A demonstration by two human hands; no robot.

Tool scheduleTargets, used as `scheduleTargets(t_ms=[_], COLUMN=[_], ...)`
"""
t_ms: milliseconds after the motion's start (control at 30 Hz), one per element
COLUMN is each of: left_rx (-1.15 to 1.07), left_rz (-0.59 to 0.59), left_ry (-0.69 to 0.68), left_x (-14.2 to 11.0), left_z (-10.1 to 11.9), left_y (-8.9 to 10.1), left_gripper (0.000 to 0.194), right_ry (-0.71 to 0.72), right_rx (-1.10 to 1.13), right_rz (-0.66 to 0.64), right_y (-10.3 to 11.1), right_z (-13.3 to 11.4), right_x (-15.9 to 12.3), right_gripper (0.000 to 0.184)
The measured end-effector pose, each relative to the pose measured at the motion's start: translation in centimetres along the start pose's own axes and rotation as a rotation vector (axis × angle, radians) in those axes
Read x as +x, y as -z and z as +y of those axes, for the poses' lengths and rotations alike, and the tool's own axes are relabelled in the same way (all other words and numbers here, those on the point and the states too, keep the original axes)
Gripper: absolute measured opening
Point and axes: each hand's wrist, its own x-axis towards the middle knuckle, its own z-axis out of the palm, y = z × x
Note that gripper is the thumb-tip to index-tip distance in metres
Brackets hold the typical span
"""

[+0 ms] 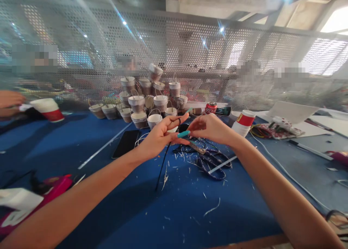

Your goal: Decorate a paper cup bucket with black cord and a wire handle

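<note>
Over the middle of the blue table, my left hand (163,133) is closed on a thin black cord (162,165). The cord loops by my fingers, and its tail hangs toward the tabletop. My right hand (213,127) meets the left fingertips in a pinch; what lies between its fingers is too small to make out. Long turquoise nails show on my left hand. Just below both hands lie scissors (202,151) with dark blue handles, among tangled dark cord and pale scraps.
Stacked small buckets (136,104) with handles stand behind my hands. A black phone (125,144) lies to the left. Red-and-white paper cups (246,119) and a red can (211,108) are to the right. Another person's hand (11,98) shows at far left. A pink tool (58,187) lies near my left arm.
</note>
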Motion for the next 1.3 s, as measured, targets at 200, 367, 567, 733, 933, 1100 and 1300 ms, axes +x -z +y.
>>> scheduleTargets(t_ms=[200, 367, 567, 733, 933, 1100, 1300], left_rx=[-0.057, -0.058, -0.009, -0.024, -0.038, -0.009, 0.056], left_rz=[-0.018, -0.046, -0.068, -0.071, -0.135, -0.15, -0.118], left_ry=[-0.073, -0.068, -0.05, -0.015, 0.006, 0.038, 0.075], left_x=[-0.2, -0.4, -0.4, -0.3, -0.3, -0.4, -0.5], left_z=[0.2, 0.2, 0.7, 0.5, 0.6, 1.1, 1.4], left_y=[0.0, 0.2, 0.2, 0.4, 0.7, 0.9, 1.0], left_gripper=[0.033, 0.03, 0.032, 0.029, 0.032, 0.029, 0.027], right_ry=[-0.13, -0.353, -0.792, -0.941, -0.536, -0.335, -0.427], right_rx=[-0.052, -0.605, -0.801, -0.826, -0.897, -0.681, -0.486], right_rz=[-0.071, 0.34, 0.427, 0.401, 0.397, 0.091, -0.175], right_y=[-2.0, -1.3, -0.4, 0.1, -0.8, -3.5, -3.7], right_z=[-0.6, 5.0, 14.1, 13.6, 9.3, 6.7, 5.9], right_x=[-4.5, -10.8, -16.0, -16.5, -13.5, -9.1, -5.8], right_gripper=[0.043, 0.057, 0.052, 0.039, 0.029, 0.035, 0.019])
